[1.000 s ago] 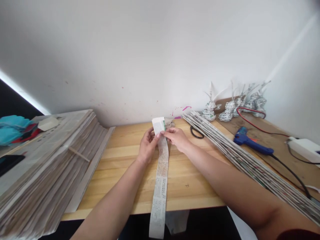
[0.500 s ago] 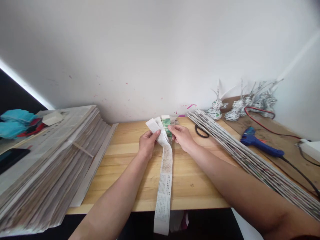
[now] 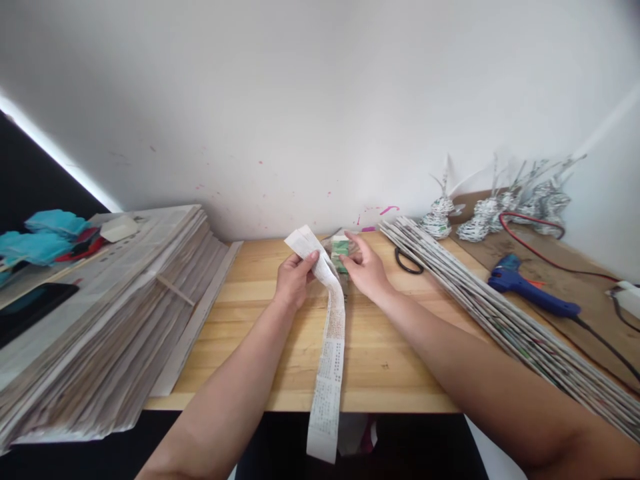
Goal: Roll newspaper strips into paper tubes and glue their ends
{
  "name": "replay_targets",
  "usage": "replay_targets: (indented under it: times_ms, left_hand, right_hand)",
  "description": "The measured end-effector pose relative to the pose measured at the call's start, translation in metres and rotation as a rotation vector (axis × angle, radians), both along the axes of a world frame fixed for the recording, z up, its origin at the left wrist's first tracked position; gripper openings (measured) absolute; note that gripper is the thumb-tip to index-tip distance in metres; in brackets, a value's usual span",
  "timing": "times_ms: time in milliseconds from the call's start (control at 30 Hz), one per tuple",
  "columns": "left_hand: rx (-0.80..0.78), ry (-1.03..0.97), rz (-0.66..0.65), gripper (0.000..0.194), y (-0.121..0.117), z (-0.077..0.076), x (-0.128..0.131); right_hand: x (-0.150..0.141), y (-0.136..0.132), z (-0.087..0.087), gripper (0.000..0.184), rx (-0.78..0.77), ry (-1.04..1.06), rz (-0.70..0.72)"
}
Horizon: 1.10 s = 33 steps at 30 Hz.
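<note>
My left hand (image 3: 293, 279) pinches a bunch of newspaper strips (image 3: 327, 367) between thumb and fingers. The long printed strip curves down from there across the table and hangs past its front edge. Beside it, my right hand (image 3: 369, 267) has its thumb on a green-printed paper strip (image 3: 340, 247), with the index finger lifted and the other fingers curled behind. Whether the green part belongs to the same strip I cannot tell. Some translucent grey material shows behind the right fingers, too small to name.
To the left stands a tall newspaper stack (image 3: 145, 307) with a phone (image 3: 37, 303) and blue masks (image 3: 45, 237) on top. At right lie rolled paper sticks (image 3: 480, 307), a black scissor handle (image 3: 409, 261), a blue glue gun (image 3: 533, 290) and woven paper figures (image 3: 477, 220).
My right index finger has come off the green paper and stretched out. The strips' top ends have shifted slightly up in my left hand. The whole view has moved a little.
</note>
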<state>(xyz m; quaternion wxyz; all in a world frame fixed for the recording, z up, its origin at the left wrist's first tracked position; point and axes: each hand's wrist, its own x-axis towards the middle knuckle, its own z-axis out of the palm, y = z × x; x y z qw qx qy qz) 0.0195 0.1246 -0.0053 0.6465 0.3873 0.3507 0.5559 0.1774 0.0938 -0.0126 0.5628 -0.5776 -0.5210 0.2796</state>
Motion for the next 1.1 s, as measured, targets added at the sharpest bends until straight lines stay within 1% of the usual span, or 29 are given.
replay_targets:
  times_ms: [100, 133, 233, 333, 367, 400, 500, 567, 667, 767, 833, 933, 1000, 1100]
  left_hand:
    - [-0.022, -0.022, 0.010, 0.036, 0.003, 0.000, -0.001]
    - [-0.043, -0.032, 0.022, 0.034, 0.004, 0.001, -0.002]
    - [-0.120, -0.100, 0.062, 0.027, 0.008, 0.006, -0.004]
    - [-0.160, -0.147, 0.041, 0.017, 0.010, 0.012, -0.009]
    - [-0.136, -0.146, 0.027, 0.014, 0.009, 0.015, -0.011]
    - [-0.090, -0.139, 0.017, 0.016, 0.008, 0.017, -0.012]
    - [0.121, -0.124, 0.023, 0.033, 0.002, 0.029, -0.017]
    - [0.210, -0.131, 0.050, 0.032, -0.001, 0.040, -0.021]
    - [0.248, -0.180, 0.142, 0.011, 0.001, 0.059, -0.027]
    - [0.299, -0.186, 0.306, 0.012, 0.015, 0.073, -0.038]
    - [0.363, -0.109, 0.412, 0.010, 0.030, 0.078, -0.050]
    - [0.454, 0.076, 0.543, 0.016, 0.051, 0.089, -0.073]
    - [0.458, 0.175, 0.648, 0.018, 0.058, 0.103, -0.090]
    - [0.493, 0.301, 0.768, 0.007, 0.056, 0.133, -0.113]
  right_hand:
    - [0.000, -0.001, 0.000, 0.025, 0.054, -0.075, 0.080]
    - [0.000, -0.001, 0.000, 0.023, 0.056, -0.080, 0.105]
    - [-0.004, -0.003, 0.002, 0.022, 0.036, -0.047, 0.147]
    - [-0.008, -0.007, 0.006, 0.019, 0.010, -0.017, 0.180]
    - [-0.009, -0.009, 0.007, 0.018, -0.001, -0.023, 0.189]
    - [-0.009, -0.010, 0.008, 0.017, -0.010, -0.041, 0.200]
    - [-0.010, -0.012, 0.009, 0.018, -0.005, -0.137, 0.239]
    - [-0.012, -0.013, 0.009, 0.018, 0.022, -0.199, 0.266]
    - [-0.014, -0.013, 0.006, 0.021, 0.072, -0.275, 0.303]
    - [-0.017, -0.015, 0.004, 0.024, 0.100, -0.350, 0.331]
    - [-0.019, -0.016, 0.004, 0.021, 0.124, -0.405, 0.342]
    - [-0.019, -0.016, 0.002, 0.018, 0.177, -0.482, 0.364]
    - [-0.019, -0.016, 0.000, 0.020, 0.199, -0.532, 0.398]
    - [-0.019, -0.014, -0.006, 0.027, 0.191, -0.594, 0.447]
